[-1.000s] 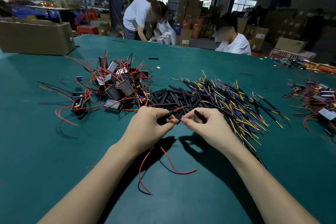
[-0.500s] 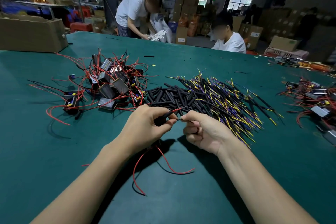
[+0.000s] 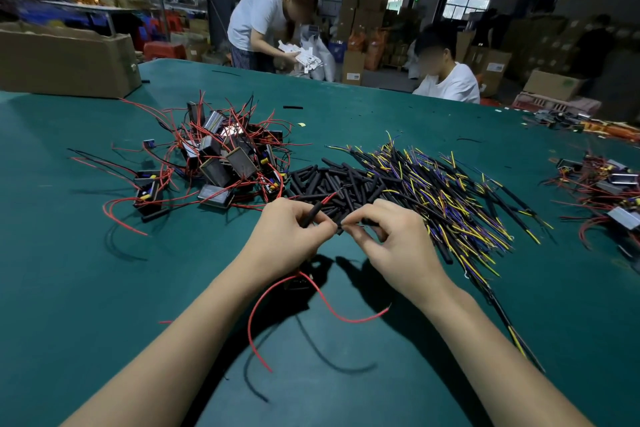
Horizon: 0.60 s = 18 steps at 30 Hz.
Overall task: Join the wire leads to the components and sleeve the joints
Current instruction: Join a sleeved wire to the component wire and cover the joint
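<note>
Above the green table (image 3: 86, 270), the left hand (image 3: 287, 239) pinches a black sleeve (image 3: 310, 217) with a red lead (image 3: 329, 198) protruding; the right hand (image 3: 394, 239) pinches a thin wire end (image 3: 341, 226) just beside it. Step in hand appears to be joining. Next: align both ends, then slide the sleeve over the joint.

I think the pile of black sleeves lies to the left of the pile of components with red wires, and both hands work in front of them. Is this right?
Not quite. In the head view the pile of black sleeves lies to the right of the components with red wires, not the left. Both the left hand and the right hand do work in front of them.
</note>
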### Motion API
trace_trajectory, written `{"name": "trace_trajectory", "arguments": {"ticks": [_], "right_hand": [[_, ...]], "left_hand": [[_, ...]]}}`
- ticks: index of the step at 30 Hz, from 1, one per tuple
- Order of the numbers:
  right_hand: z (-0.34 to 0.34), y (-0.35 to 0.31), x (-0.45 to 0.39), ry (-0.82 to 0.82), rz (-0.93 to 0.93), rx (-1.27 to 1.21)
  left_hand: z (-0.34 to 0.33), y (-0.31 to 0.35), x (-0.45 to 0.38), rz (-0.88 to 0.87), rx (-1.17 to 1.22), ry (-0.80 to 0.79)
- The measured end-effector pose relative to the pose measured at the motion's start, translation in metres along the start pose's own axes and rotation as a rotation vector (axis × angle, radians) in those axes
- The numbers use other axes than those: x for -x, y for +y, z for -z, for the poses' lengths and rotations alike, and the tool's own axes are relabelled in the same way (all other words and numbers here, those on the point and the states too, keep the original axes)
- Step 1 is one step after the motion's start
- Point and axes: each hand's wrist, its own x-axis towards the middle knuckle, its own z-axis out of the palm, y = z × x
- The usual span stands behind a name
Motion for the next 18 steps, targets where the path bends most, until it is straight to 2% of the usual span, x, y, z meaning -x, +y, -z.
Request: {"name": "trace_trajectory", "arguments": {"ticks": [2, 5, 8, 14, 18], "right_hand": [[-0.0001, -0.0004, 0.0014, 0.045, 0.149, 0.178], [0.0002, -0.0004, 0.0012, 0.113, 0.385, 0.307], [0.0014, -0.0014, 0.0013, 0.149, 0.501, 0.407], [-0.0001, -0.0004, 0.0023, 0.25, 0.53, 0.399], [-0.006, -0.0006, 0.0049, 0.279, 0.401, 0.224]], "left_hand": [[-0.0001, 0.0027, -0.0008, 0.075, 0.055, -0.016], [0.0018, 0.0054, -0.0031, 0.204, 0.148, -0.027], [0.0029, 0.0059, -0.0056, 0.312, 0.188, -0.031], [-0.0032, 0.0034, -0.0096, 0.466, 0.465, -0.023], [-0.0028, 0.0033, -0.0095, 0.458, 0.482, 0.005]]}}
